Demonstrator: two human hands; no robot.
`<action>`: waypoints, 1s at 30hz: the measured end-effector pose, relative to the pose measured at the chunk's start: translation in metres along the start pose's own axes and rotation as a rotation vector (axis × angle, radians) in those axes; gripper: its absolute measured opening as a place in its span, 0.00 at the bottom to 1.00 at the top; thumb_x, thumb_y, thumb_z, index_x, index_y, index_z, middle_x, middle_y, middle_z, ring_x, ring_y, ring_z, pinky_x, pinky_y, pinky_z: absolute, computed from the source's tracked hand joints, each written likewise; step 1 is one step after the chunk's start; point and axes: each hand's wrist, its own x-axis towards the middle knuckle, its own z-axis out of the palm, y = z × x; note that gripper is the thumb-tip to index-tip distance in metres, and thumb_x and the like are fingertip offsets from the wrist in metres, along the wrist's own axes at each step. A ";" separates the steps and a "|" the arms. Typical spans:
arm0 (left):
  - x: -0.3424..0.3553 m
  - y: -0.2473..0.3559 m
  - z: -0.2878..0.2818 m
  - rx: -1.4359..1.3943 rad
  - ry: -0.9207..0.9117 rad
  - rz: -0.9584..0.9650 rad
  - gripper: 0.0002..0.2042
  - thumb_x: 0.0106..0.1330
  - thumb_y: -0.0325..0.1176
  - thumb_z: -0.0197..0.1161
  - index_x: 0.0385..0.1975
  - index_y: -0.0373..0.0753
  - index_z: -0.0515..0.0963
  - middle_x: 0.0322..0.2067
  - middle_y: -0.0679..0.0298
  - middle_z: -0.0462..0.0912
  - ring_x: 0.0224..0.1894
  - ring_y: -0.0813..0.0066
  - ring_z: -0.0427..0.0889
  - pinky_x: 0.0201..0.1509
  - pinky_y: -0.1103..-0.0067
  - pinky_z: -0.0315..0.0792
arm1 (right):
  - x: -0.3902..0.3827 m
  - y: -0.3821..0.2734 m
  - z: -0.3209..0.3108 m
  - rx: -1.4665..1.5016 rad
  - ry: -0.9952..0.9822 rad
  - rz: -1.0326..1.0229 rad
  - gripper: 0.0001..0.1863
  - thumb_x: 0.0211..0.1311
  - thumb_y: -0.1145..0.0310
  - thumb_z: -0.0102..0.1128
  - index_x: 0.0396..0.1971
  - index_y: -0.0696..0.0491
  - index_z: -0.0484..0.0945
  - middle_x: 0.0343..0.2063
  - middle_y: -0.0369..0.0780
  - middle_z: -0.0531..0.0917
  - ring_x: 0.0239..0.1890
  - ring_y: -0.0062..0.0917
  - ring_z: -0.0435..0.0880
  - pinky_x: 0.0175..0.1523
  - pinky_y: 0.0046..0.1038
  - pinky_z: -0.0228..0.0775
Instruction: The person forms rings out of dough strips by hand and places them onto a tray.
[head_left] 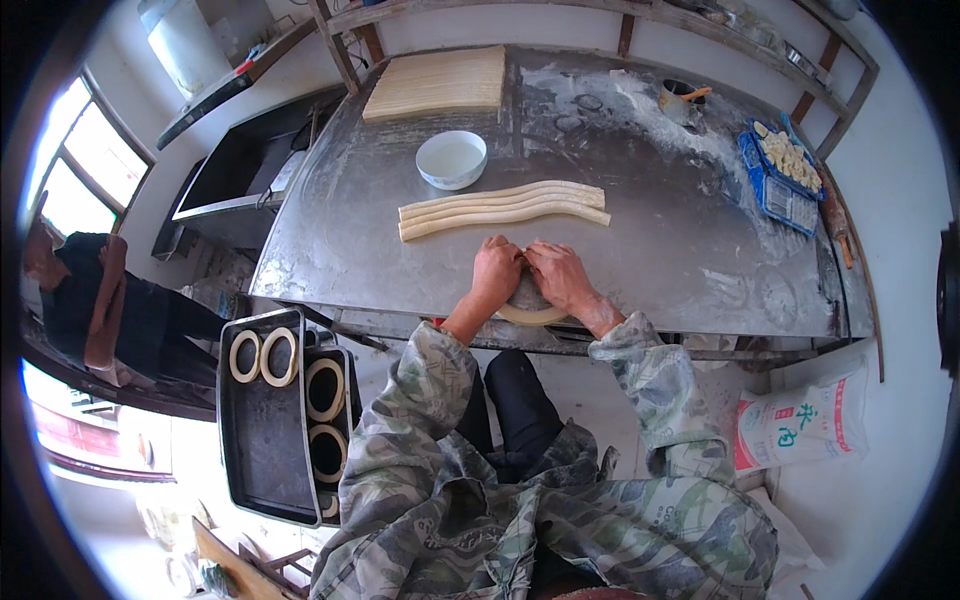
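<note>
Near the front edge of the metal worktable, both my hands meet over a strip of dough (532, 316) bent into a ring. Its near curve shows between my wrists. My left hand (495, 270) and my right hand (560, 272) have their fingers closed on the far part of the ring, where the fingers hide the dough. Just beyond them lie several long dough strips (500, 208) side by side. A white bowl (452, 160) with pale liquid stands behind the strips.
A ridged dough sheet (435, 84) lies at the back left. Black trays (265, 430) with dough rings stand at lower left. A blue basket (780, 190) with dough pieces, a rolling pin (836, 222) and a metal pot (680, 100) are at right. Another person (115, 310) stands far left.
</note>
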 end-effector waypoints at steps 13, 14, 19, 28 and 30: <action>0.003 -0.007 0.002 -0.096 -0.019 0.040 0.03 0.55 0.31 0.67 0.27 0.40 0.85 0.30 0.55 0.83 0.37 0.52 0.81 0.45 0.62 0.76 | 0.005 0.012 0.008 -0.014 0.003 0.052 0.11 0.61 0.74 0.56 0.44 0.55 0.81 0.46 0.44 0.84 0.46 0.45 0.83 0.49 0.42 0.76; 0.003 -0.006 0.001 -0.086 -0.028 0.020 0.04 0.55 0.31 0.67 0.27 0.41 0.86 0.31 0.55 0.83 0.37 0.52 0.81 0.45 0.62 0.76 | 0.005 0.014 0.009 -0.026 -0.040 0.080 0.12 0.62 0.74 0.56 0.44 0.55 0.81 0.47 0.44 0.84 0.47 0.45 0.83 0.50 0.42 0.76; 0.012 -0.003 0.002 -0.188 -0.071 0.086 0.05 0.57 0.32 0.67 0.31 0.42 0.87 0.31 0.54 0.83 0.37 0.51 0.82 0.44 0.62 0.77 | -0.006 0.029 0.005 0.180 0.176 0.250 0.18 0.59 0.73 0.58 0.51 0.55 0.80 0.48 0.47 0.84 0.48 0.45 0.83 0.53 0.43 0.76; 0.020 0.005 -0.006 -0.148 -0.168 0.059 0.06 0.57 0.32 0.68 0.32 0.41 0.87 0.33 0.55 0.83 0.37 0.52 0.84 0.43 0.64 0.78 | -0.013 0.027 0.009 0.223 0.127 0.262 0.26 0.55 0.76 0.63 0.57 0.55 0.78 0.51 0.48 0.83 0.51 0.45 0.83 0.55 0.39 0.76; 0.020 0.003 -0.004 -0.154 -0.165 0.031 0.06 0.58 0.32 0.68 0.33 0.41 0.87 0.33 0.55 0.83 0.38 0.52 0.84 0.43 0.64 0.78 | -0.011 0.027 0.010 0.242 0.123 0.253 0.26 0.55 0.77 0.63 0.57 0.55 0.79 0.52 0.48 0.83 0.52 0.45 0.83 0.56 0.39 0.76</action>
